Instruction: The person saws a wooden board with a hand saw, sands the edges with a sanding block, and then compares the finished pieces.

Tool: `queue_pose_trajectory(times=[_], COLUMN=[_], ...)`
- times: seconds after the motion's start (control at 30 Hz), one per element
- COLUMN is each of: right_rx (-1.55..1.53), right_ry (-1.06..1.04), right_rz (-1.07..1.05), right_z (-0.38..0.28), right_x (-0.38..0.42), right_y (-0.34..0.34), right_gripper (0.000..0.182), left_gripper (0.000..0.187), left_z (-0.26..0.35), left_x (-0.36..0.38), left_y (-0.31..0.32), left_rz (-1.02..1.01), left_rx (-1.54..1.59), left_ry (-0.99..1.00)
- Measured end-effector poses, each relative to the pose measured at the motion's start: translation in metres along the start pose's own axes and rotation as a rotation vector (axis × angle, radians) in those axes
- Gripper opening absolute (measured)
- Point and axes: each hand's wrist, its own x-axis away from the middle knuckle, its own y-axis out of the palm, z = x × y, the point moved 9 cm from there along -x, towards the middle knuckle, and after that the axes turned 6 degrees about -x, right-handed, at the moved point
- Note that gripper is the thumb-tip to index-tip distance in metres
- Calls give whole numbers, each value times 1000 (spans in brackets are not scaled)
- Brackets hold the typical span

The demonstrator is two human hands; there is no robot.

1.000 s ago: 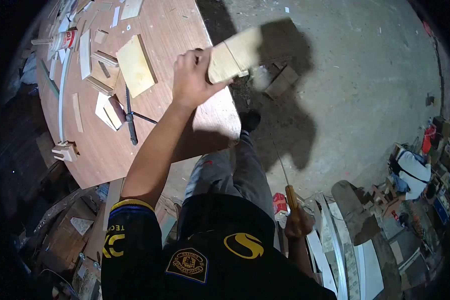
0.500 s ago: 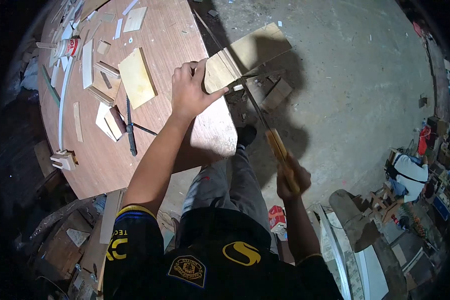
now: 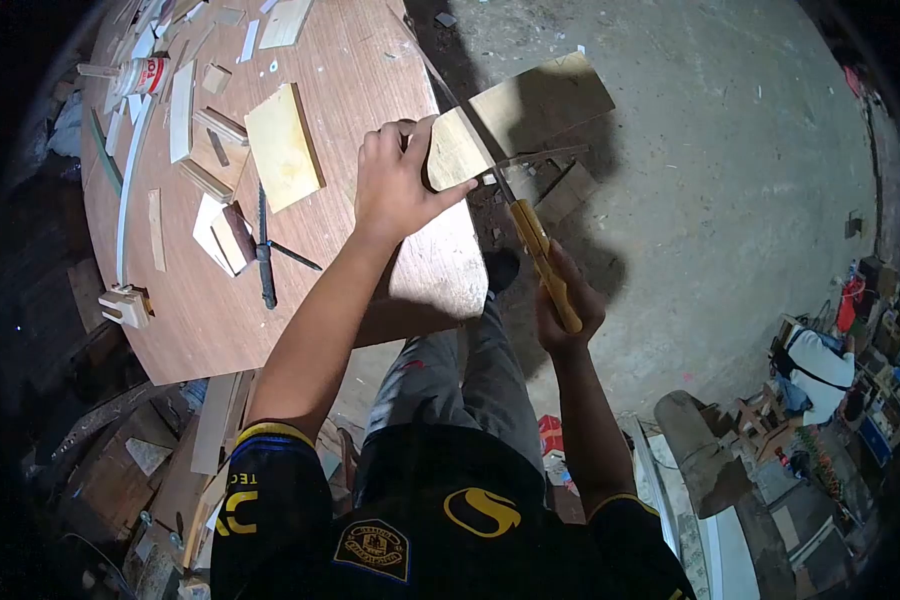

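Note:
A pale wooden board (image 3: 553,108) juts out past the right edge of the worktable (image 3: 315,255). My left hand (image 3: 395,178) clamps its near end down, fingers curled at the end and thumb stretched along the lower side. In my right hand (image 3: 572,312), closed round the yellowish wooden handle, is a handsaw (image 3: 536,240). Its dark blade crosses the board just beyond the table edge, to the right of my left hand. A thin curved strip sticks out beside the blade on the board's lower side.
On the table lie a light wooden panel (image 3: 284,150), a small wooden frame piece (image 3: 217,158), a black-handled tool (image 3: 266,270), a white jar with a red label (image 3: 142,76) and several offcuts. A person (image 3: 816,370) is at the far right, amid clutter.
My right hand has pushed the saw forward and up-left, so its handle is now closer to the board. My left hand stays on the board, while the whole view has shifted slightly.

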Motion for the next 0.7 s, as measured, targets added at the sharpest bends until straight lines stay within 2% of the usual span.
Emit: queue_pose_trajectory(times=[0.07,0.47,0.7], right_rx=[10,54,53], right_ry=[-59,-99,-42], right_rz=[28,22,-25], right_z=[-2,-4,-14], right_x=[0,-4,-4], right_y=[-2,-11,-11], right_gripper=[49,52,55], left_gripper=[88,89,90], left_z=[-1,0,1], left_x=[0,0,-1], left_y=[1,2,2], left_rz=[-5,-5,-42], left_rx=[-9,-15,-5], left_ry=[-5,3,0])
